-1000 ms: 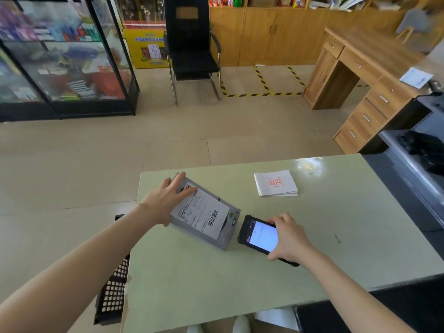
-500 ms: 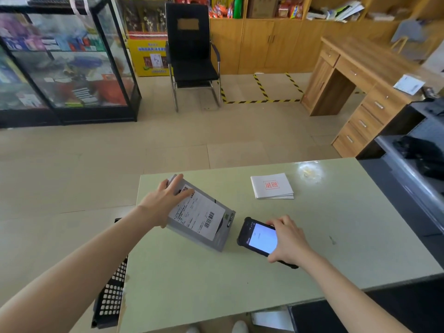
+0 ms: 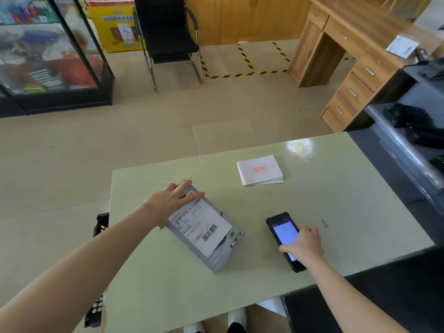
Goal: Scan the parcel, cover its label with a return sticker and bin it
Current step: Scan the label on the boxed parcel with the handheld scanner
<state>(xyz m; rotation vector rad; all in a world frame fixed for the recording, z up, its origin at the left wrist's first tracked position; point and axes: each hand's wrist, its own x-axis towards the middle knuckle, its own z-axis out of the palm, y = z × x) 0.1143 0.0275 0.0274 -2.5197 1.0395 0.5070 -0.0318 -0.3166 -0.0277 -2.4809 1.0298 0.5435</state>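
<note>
A grey parcel [image 3: 217, 254] with a white barcode label [image 3: 201, 224] lies flat on the pale green table [image 3: 348, 200]. My left hand [image 3: 171, 200] rests palm down on the parcel's far corner, fingers spread over the label's top edge. To the right, a black handheld scanner [image 3: 280, 230] with a lit screen lies on the table, and my right hand [image 3: 304, 243] grips its near end. A small stack of white return stickers [image 3: 259, 169] with a red stamp sits further back on the table.
A black slotted crate [image 3: 97, 306] stands on the floor by the table's left edge. A dark counter [image 3: 408, 152] borders the right side. Beyond are a black chair [image 3: 168, 39], a glass display case [image 3: 48, 56] and a wooden desk [image 3: 348, 44].
The parcel has gone from tilted up to lying flat on the table. My right hand has drawn the scanner away to the right, leaving a gap between it and the parcel.
</note>
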